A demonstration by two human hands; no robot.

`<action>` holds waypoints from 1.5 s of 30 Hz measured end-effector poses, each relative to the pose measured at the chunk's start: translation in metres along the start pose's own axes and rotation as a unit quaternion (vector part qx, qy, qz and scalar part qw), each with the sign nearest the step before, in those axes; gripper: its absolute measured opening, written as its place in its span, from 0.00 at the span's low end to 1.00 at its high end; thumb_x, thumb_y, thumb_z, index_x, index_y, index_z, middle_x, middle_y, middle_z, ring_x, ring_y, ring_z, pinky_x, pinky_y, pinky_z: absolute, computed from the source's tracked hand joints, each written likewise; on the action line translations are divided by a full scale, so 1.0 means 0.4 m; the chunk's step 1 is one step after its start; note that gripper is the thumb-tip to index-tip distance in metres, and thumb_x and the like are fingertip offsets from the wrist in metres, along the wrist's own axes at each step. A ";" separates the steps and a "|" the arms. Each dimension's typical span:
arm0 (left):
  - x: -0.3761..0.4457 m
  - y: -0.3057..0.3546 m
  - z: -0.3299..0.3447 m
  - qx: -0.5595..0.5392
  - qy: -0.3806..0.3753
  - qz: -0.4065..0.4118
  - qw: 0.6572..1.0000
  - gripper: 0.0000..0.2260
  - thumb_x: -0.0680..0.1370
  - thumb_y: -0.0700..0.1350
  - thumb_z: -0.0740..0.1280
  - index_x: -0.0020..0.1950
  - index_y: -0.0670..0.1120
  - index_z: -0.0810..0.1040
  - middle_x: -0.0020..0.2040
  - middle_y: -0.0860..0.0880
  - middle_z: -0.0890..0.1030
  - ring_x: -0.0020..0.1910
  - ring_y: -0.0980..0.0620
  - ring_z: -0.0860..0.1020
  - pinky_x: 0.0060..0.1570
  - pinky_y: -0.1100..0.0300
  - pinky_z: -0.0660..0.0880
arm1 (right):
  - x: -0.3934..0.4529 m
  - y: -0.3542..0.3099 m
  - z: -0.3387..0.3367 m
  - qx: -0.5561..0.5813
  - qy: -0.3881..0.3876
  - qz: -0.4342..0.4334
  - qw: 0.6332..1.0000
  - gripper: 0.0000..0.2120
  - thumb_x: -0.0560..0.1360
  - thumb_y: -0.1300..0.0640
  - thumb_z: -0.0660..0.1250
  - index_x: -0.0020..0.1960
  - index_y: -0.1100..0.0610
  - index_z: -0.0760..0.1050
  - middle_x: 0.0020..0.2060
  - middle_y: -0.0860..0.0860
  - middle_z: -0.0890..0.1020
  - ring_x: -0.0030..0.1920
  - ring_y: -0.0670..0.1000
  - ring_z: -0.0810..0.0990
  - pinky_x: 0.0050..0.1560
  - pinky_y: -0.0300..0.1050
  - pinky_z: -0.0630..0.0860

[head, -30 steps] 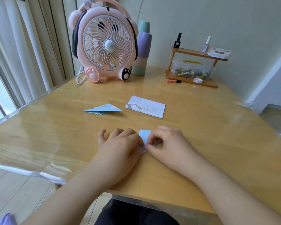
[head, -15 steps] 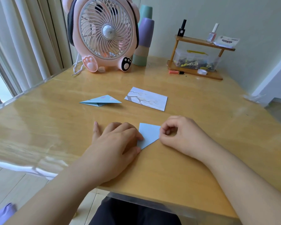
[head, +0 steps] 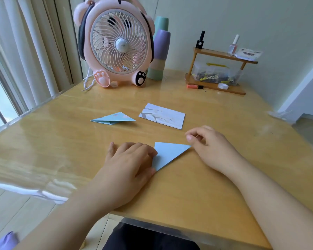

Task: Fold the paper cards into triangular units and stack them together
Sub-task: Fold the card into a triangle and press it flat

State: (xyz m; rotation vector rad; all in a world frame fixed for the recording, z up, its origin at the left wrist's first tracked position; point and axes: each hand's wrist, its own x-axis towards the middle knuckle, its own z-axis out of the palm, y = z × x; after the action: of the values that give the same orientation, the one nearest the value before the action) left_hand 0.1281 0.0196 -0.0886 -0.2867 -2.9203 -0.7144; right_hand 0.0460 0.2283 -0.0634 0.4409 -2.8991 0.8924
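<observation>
Your left hand point(head: 128, 161) lies flat on the worktop point(head: 197, 186), its straight fingers point(head: 143, 150) pressing down the left part of the blue triangle point(head: 167, 153); how much paper lies under the palm is hidden, so you see only the right part, which narrows to a tip at the right and another at the bottom by your thumb. Your right hand point(head: 209, 147) rests just right of that right tip, fingers loosely curled with thumb and forefinger close together; it holds nothing that can be seen, and whether it touches the tip is hard to tell. Farther back on the worktop, well apart from your hands, a folded unit point(head: 114, 118) lies flat, with a faint pink print that is too small to read. Just right of it lies an unfolded card point(head: 163, 116) with a pale branch pattern. At the back stands a pink fan point(head: 116, 46), its top cut off by the frame edge, and it partly hides a stack of cups point(head: 159, 51) behind it. To the right is a small wooden shelf point(head: 219, 73) with two bottles on top and a clear box below, whose contents blur together. A clear cover on the worktop throws glare along the left edge.
</observation>
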 end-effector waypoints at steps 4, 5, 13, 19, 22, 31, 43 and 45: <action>-0.003 -0.005 0.003 -0.011 0.027 -0.004 1.000 0.14 0.80 0.51 0.59 0.66 0.58 0.64 0.62 0.64 0.66 0.65 0.61 0.63 0.74 0.49 0.44 | -0.021 -0.026 0.017 -0.041 -0.051 -0.002 0.998 0.04 0.75 0.50 0.66 0.43 0.48 0.73 0.46 0.44 0.75 0.48 0.44 0.73 0.49 0.38 0.69; -0.005 -0.008 0.004 -0.023 0.036 -0.007 0.999 0.14 0.81 0.49 0.59 0.66 0.57 0.64 0.61 0.64 0.68 0.65 0.62 0.64 0.73 0.51 0.44 | -0.025 -0.031 0.016 -0.018 -0.051 0.013 0.998 0.05 0.74 0.51 0.67 0.42 0.49 0.73 0.43 0.44 0.76 0.44 0.43 0.74 0.44 0.38 0.69; 0.041 -0.048 -0.065 -0.323 0.185 -0.118 0.920 0.09 0.76 0.44 0.68 0.52 0.58 0.75 0.38 0.50 0.80 0.35 0.53 0.78 0.30 0.70 0.68 | 0.016 -0.148 0.064 0.373 -0.029 0.070 0.925 0.04 0.73 0.60 0.70 0.45 0.55 0.74 0.30 0.49 0.83 0.36 0.45 0.81 0.52 0.45 0.75; 0.167 -0.198 -0.136 -0.258 0.197 -0.187 0.927 0.09 0.74 0.38 0.67 0.53 0.49 0.78 0.39 0.47 0.80 0.31 0.51 0.75 0.24 0.66 0.67 | 0.123 -0.190 0.125 0.184 0.026 -0.007 0.982 0.11 0.74 0.56 0.68 0.57 0.52 0.74 0.47 0.46 0.80 0.49 0.45 0.77 0.41 0.29 0.68; 0.200 -0.238 -0.116 -0.081 0.132 -0.203 0.967 0.11 0.75 0.43 0.65 0.56 0.51 0.77 0.47 0.49 0.77 0.45 0.49 0.75 0.37 0.62 0.69 | 0.179 -0.130 0.095 -0.031 0.024 -0.021 0.999 0.19 0.76 0.52 0.67 0.65 0.53 0.71 0.63 0.48 0.74 0.64 0.48 0.70 0.49 0.31 0.60; 0.206 -0.237 -0.065 0.116 0.122 -0.065 0.984 0.14 0.80 0.46 0.57 0.61 0.58 0.77 0.60 0.57 0.74 0.60 0.51 0.68 0.57 0.57 0.59 | 0.235 -0.053 0.069 -0.116 -0.054 -0.010 0.992 0.16 0.73 0.44 0.68 0.60 0.48 0.76 0.60 0.47 0.78 0.58 0.49 0.75 0.52 0.39 0.68; 0.193 -0.211 -0.073 0.125 0.176 0.033 0.976 0.17 0.66 0.43 0.77 0.53 0.50 0.82 0.49 0.51 0.80 0.48 0.44 0.79 0.50 0.52 0.68 | 0.201 -0.057 0.051 -0.301 -0.063 -0.152 0.939 0.17 0.78 0.49 0.57 0.67 0.45 0.69 0.57 0.49 0.80 0.56 0.53 0.75 0.51 0.45 0.73; 0.196 -0.169 -0.087 0.103 0.152 0.067 0.981 0.19 0.70 0.44 0.74 0.60 0.51 0.79 0.55 0.51 0.79 0.54 0.45 0.76 0.51 0.56 0.64 | 0.193 -0.054 0.043 -0.262 -0.062 -0.152 0.951 0.19 0.77 0.52 0.59 0.68 0.44 0.68 0.57 0.46 0.80 0.57 0.52 0.75 0.53 0.45 0.73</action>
State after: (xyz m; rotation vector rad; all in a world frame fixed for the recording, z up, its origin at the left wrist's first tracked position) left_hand 0.0399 -0.0435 -0.0754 -0.3186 -2.6264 -0.3911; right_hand -0.0213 0.1824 -0.0540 0.8729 -2.8940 0.0432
